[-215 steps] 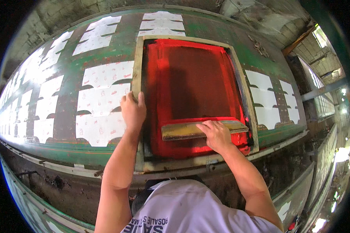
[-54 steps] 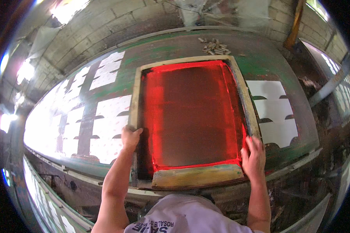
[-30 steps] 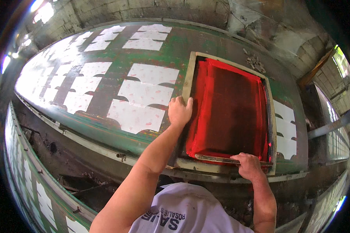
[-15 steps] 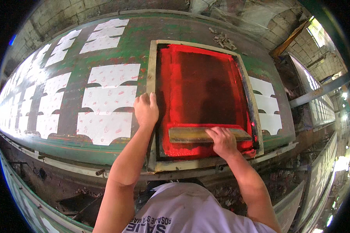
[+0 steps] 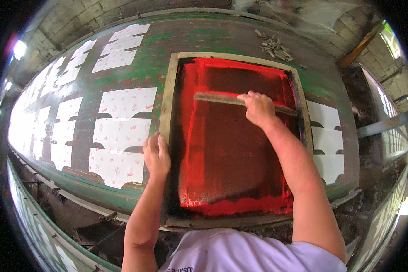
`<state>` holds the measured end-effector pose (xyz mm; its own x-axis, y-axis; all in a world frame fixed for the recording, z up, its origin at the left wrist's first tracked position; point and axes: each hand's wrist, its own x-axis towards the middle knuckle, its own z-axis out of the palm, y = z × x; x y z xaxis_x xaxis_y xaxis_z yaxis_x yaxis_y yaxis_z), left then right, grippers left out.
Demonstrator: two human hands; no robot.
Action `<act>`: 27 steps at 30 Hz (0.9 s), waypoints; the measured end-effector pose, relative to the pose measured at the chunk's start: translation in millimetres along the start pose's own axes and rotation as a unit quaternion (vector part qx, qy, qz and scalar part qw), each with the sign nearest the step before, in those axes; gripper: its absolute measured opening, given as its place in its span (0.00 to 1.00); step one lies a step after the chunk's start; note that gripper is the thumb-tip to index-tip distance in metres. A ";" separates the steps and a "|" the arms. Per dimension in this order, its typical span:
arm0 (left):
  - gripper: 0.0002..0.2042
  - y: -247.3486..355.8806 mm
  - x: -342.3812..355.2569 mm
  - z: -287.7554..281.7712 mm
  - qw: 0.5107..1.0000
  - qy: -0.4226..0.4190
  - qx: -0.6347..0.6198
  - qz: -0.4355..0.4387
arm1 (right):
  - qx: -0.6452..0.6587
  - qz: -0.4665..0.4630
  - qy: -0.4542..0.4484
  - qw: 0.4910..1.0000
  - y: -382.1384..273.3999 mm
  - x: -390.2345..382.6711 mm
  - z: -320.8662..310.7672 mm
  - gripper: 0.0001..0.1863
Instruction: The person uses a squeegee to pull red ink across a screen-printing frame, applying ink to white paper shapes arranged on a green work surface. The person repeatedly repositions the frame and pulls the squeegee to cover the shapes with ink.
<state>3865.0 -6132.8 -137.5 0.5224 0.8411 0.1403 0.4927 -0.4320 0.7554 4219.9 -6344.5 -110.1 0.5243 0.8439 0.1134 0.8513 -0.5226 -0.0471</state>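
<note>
A wooden-framed printing screen lies flat on the long table, its mesh dark inside a red, ink-smeared border. My left hand is closed on the left bar of this frame, with the fingertips partly hidden. In the upper part of the screen, my right hand grips a long squeegee near its middle. The squeegee lies crosswise and tilts slightly down to the right. Red ink forms a wet band along the near end of the mesh, and more shows in streaks down the left side.
White cut fabric pieces with small red prints lie in rows on the green-brown table. More white pieces lie right of the frame. Small stick-like scraps are piled at the far side. A pipe crosses at right.
My right hand has pushed the squeegee away from me, from the near end to the upper part of the screen. The left hand still holds the frame's left bar; the view has shifted slightly.
</note>
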 end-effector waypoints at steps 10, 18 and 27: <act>0.24 4.4 -3.5 9.4 0.987 0.064 -0.117 -0.090 | 0.038 0.021 -0.008 0.999 77.8 135.9 3.2 0.28; 0.20 -1.6 -6.1 8.7 0.995 0.097 -0.015 -0.025 | 0.029 -0.018 0.030 0.999 98.7 152.7 14.3 0.24; 0.13 13.9 -12.7 -9.4 0.974 0.193 -0.115 0.008 | 0.053 -0.001 -0.124 0.991 78.9 127.7 -26.5 0.18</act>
<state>3858.7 -6146.4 -122.8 0.2050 0.9142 0.3495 0.2943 -0.3981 0.8689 4353.6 -6281.2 -73.0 0.4995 0.8559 -0.1340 0.8429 -0.5159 -0.1527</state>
